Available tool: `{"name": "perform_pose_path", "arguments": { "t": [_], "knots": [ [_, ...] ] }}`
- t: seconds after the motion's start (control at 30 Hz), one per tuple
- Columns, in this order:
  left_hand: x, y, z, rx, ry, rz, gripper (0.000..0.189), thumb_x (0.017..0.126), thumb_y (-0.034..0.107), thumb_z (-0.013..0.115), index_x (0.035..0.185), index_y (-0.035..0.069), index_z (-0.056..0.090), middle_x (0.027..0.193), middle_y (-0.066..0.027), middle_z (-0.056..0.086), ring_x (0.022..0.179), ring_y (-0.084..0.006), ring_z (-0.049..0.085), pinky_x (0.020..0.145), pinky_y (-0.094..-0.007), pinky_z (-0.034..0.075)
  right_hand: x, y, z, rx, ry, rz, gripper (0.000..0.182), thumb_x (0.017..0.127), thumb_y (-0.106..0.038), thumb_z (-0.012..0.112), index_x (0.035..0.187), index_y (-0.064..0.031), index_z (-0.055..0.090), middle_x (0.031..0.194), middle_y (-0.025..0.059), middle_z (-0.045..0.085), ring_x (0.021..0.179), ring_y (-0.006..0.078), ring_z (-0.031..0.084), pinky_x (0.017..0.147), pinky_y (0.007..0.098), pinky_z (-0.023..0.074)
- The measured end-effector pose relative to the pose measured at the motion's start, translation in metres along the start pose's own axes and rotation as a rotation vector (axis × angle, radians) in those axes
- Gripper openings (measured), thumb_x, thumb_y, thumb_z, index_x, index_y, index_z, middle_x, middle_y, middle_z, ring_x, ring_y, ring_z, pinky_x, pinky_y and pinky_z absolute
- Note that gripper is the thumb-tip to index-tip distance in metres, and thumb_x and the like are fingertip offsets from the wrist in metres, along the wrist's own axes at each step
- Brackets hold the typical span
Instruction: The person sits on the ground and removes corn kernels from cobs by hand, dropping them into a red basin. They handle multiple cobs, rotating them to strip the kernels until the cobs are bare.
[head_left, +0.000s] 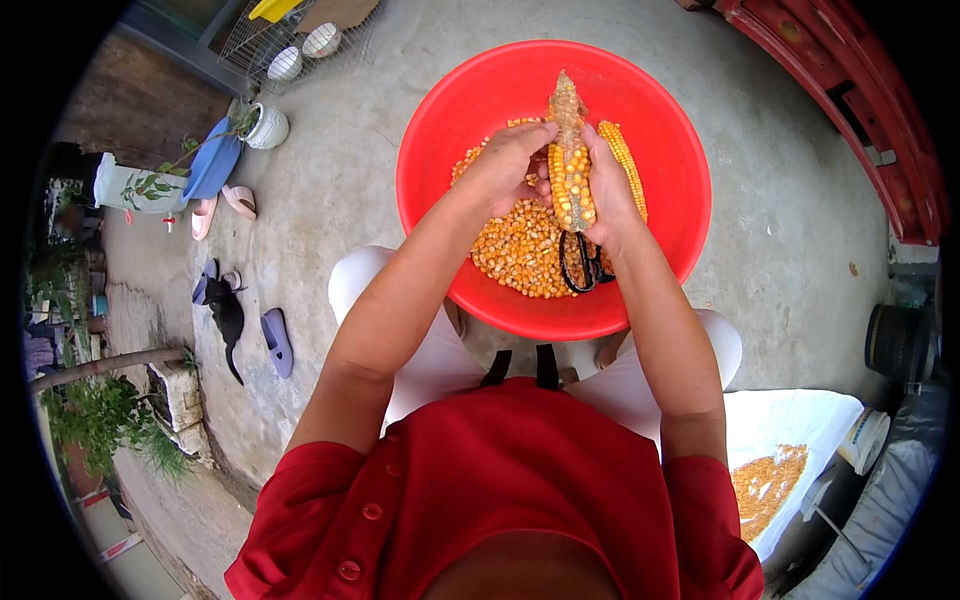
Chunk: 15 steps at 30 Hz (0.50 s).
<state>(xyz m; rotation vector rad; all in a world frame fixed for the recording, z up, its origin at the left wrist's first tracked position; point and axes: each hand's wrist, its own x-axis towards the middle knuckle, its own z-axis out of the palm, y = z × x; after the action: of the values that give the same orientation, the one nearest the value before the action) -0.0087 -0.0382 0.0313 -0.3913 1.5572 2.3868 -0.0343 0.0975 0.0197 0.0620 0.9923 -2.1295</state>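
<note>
A partly shelled ear of corn (571, 176) is held over a red plastic basin (675, 157). Its upper part is bare cob, while yellow kernels cover much of the lower part. My right hand (609, 187) grips the ear along its right side. On the other side, my left hand (510, 169) has its thumb against the cob and its fingers curled beside the kernels. Loose corn kernels (517, 251) lie heaped in the basin. A second ear (624, 157), still full of kernels, leans beyond my right hand. Black looped handles (592, 274), seemingly of scissors, rest on the kernels; their other end is hidden.
The basin stands between my knees over a concrete floor (780, 247). To the left are a black kitten (226, 311), a purple slipper (277, 343) and potted plants. A wire rack (247, 45) with bowls stands far left. At right lies a white sheet (795, 420) bearing grain.
</note>
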Motion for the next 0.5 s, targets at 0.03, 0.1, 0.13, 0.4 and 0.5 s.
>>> {"name": "perform_pose_path", "arguments": {
  "t": [0.03,0.1,0.13,0.4,0.5],
  "knots": [
    [0.0,-0.001,-0.001,0.001,-0.041,-0.009,0.028,0.094,0.032,0.047,0.094,0.006,0.056,0.065,-0.0034,0.051,0.05,-0.0124,0.046,0.045,-0.0275,0.043,0.001,0.001,-0.002,-0.004,-0.005,-0.001,0.046,0.095,-0.044,0.036,0.098,-0.0032,0.055,0.07,0.0099,0.059,0.056,0.0201,0.059,0.049,0.0303,0.051],
    [-0.002,-0.001,-0.004,0.004,-0.124,-0.027,0.029,0.094,0.034,0.047,0.098,0.006,0.054,0.072,-0.0035,0.052,0.057,-0.0118,0.048,0.049,-0.0261,0.043,0.0,0.001,-0.002,-0.03,-0.024,0.028,0.046,0.096,-0.044,0.035,0.099,-0.003,0.055,0.071,0.0106,0.06,0.056,0.0207,0.06,0.05,0.0304,0.0515],
    [-0.003,0.0,-0.008,-0.04,-0.165,-0.03,0.03,0.094,0.034,0.047,0.1,0.005,0.054,0.073,-0.0042,0.054,0.059,-0.012,0.051,0.05,-0.0264,0.044,-0.002,0.0,-0.001,-0.053,-0.039,0.056,0.046,0.096,-0.044,0.035,0.1,-0.0027,0.055,0.072,0.0107,0.06,0.057,0.0204,0.06,0.049,0.0299,0.0514],
    [0.005,-0.002,-0.007,-0.252,-0.047,0.121,0.045,0.094,0.041,0.045,0.11,0.0,0.053,0.099,-0.0155,0.061,0.087,-0.0244,0.061,0.075,-0.0382,0.054,-0.004,0.003,0.006,-0.234,-0.004,-0.017,0.045,0.097,-0.04,0.041,0.119,-0.0013,0.05,0.103,0.0102,0.061,0.082,0.0197,0.064,0.07,0.0336,0.0542],
    [0.012,-0.006,-0.015,-0.352,0.0,0.13,0.049,0.094,0.044,0.043,0.109,-0.002,0.053,0.101,-0.0165,0.06,0.092,-0.0279,0.059,0.085,-0.0424,0.05,-0.014,0.002,0.011,-0.358,-0.045,0.031,0.042,0.096,-0.038,0.045,0.119,-0.0032,0.05,0.098,0.0089,0.061,0.079,0.0191,0.064,0.068,0.0325,0.0542]
  ]
}}
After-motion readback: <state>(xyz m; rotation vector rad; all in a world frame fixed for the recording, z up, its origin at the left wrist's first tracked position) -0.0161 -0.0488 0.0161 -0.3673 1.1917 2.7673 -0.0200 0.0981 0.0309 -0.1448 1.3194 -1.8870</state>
